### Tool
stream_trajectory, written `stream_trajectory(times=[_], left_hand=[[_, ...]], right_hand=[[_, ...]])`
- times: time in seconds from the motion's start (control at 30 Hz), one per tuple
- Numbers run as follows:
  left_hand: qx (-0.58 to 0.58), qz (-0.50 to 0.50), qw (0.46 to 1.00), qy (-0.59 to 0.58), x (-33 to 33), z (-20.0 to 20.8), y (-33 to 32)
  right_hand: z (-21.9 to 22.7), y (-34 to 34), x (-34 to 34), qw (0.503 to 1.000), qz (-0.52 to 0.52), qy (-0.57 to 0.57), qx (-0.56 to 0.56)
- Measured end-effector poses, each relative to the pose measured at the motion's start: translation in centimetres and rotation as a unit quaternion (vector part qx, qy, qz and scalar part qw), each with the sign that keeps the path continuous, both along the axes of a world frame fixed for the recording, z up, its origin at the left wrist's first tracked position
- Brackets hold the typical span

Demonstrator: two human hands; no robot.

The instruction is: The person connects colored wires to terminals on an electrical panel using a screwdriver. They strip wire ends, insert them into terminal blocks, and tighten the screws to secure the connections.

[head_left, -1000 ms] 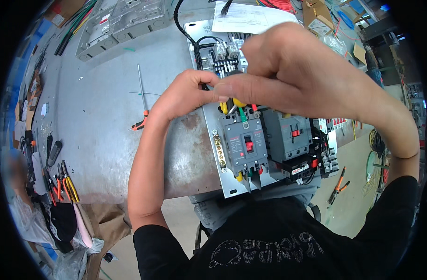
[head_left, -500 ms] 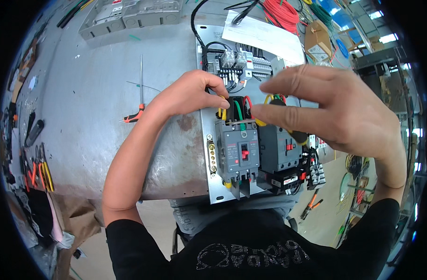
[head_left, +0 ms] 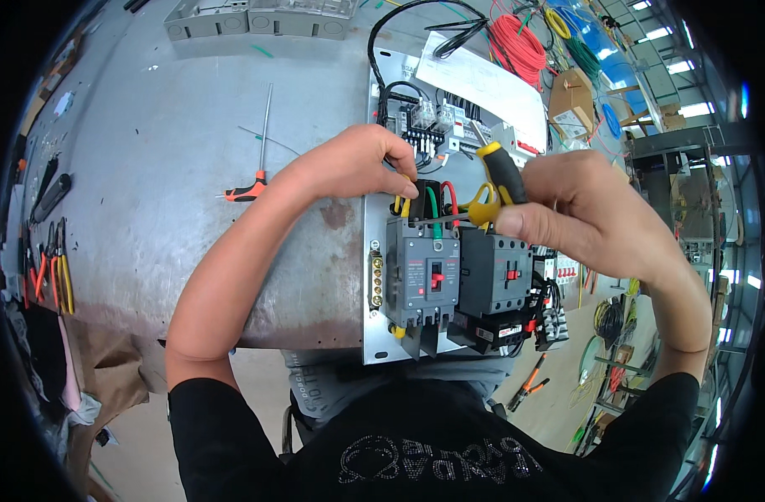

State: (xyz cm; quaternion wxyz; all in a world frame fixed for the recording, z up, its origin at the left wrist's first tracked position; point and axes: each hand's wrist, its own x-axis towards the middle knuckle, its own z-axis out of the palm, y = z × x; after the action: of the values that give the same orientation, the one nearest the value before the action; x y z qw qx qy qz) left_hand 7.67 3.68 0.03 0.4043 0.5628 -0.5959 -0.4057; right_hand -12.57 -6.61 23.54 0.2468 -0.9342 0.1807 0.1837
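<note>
My left hand (head_left: 361,163) pinches a yellow wire (head_left: 406,206) at the top of a grey circuit breaker (head_left: 424,272) with a red toggle. My right hand (head_left: 579,205) is closed around a black-and-yellow screwdriver (head_left: 505,174), whose shaft points up and away. A second, yellow handle (head_left: 483,214) shows under my right thumb, and its metal shaft reaches left across the breaker's upper terminals. Green (head_left: 433,201) and red wires (head_left: 448,197) enter those terminals beside the yellow one. A grey contactor (head_left: 495,269) sits to the right. Where the shaft's tip meets the terminal is too small to tell.
The mounting plate (head_left: 376,343) lies at the metal table's edge. Relays and terminal blocks (head_left: 432,121) stand behind the breaker, with a paper sheet (head_left: 483,79) further back. Left lies an orange-and-black T-handled tool (head_left: 253,188). Coiled red wire (head_left: 516,46) and a cardboard box (head_left: 571,100) are far right.
My right fingers have curled in from spread, and the black-and-yellow screwdriver has swung upright. My left hand stays at the yellow wire. The whole view has shifted slightly.
</note>
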Motion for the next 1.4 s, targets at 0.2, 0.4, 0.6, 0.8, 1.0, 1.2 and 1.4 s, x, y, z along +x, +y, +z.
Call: stream_trajectory(times=[0.2,0.4,0.6,0.8,1.0,1.2,1.4], left_hand=[[-0.013,0.003,1.000,-0.019,0.1,-0.1,0.0],[-0.007,0.000,1.000,-0.023,0.0,-0.2,0.1],[-0.011,0.012,0.998,-0.065,-0.4,0.4,0.0],[-0.019,0.013,0.999,-0.031,-0.2,0.4,0.1],[-0.003,0.007,0.999,-0.050,-0.2,0.8,0.3],[0.025,0.007,1.000,-0.003,-0.3,0.9,0.1],[0.000,0.005,1.000,-0.006,-0.2,0.7,0.2]], right_hand=[[1.4,-0.3,0.0,0.916,0.308,-0.131,-0.223],[1.4,0.6,1.5,0.851,0.389,-0.176,-0.307],[-0.7,0.4,2.0,0.977,-0.156,0.037,0.142],[0.9,0.4,0.3,0.965,0.198,-0.094,-0.142],[0.8,0.5,0.3,0.841,0.423,-0.123,-0.315],[-0.6,1.1,1.9,0.983,-0.123,0.125,0.045],[0.9,-0.4,0.9,0.997,0.005,0.064,-0.034]])
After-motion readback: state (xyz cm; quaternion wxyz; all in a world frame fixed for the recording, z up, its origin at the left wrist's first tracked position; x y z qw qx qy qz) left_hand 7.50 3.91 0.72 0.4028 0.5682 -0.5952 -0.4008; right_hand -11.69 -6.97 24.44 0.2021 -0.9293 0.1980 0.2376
